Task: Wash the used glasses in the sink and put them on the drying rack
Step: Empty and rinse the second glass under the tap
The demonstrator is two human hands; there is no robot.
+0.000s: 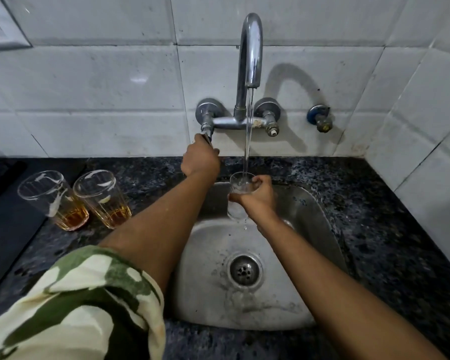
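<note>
Glasses come first on our left: two used ones stand side by side on the dark speckled counter (374, 203), well left of the sink. The left glass (53, 200) and the right glass (102, 198) are almost touching, each upright on its base with its mouth up, though the wide lens makes them look as if they lean outward. Both hold a little amber liquid at the bottom. A dark mat (5, 229) lies just beyond them at the counter's left edge.

Moving right, our left hand (200, 158) reaches to the far wall, fingers curled tight around the left tap handle (207, 137) of the wall-mounted faucet (250, 53). A camouflage sleeve (76, 302) covers that upper arm at the near left.

Water (248, 131) falls in a thin stream from the spout straight into the third glass (240, 198). We hold this one over the far part of the steel sink (320, 216), its long axis nearly vertical, open mouth up toward the spout and base down toward the basin. Our right hand (257, 197) wraps its side, fingers and thumb closed around the upper half, and drops spill below it. The drain (244, 271) sits nearer us in the middle of the basin.

Farther right, a small valve (321, 118) with a blue collar juts from the white tiled wall (89, 100).
</note>
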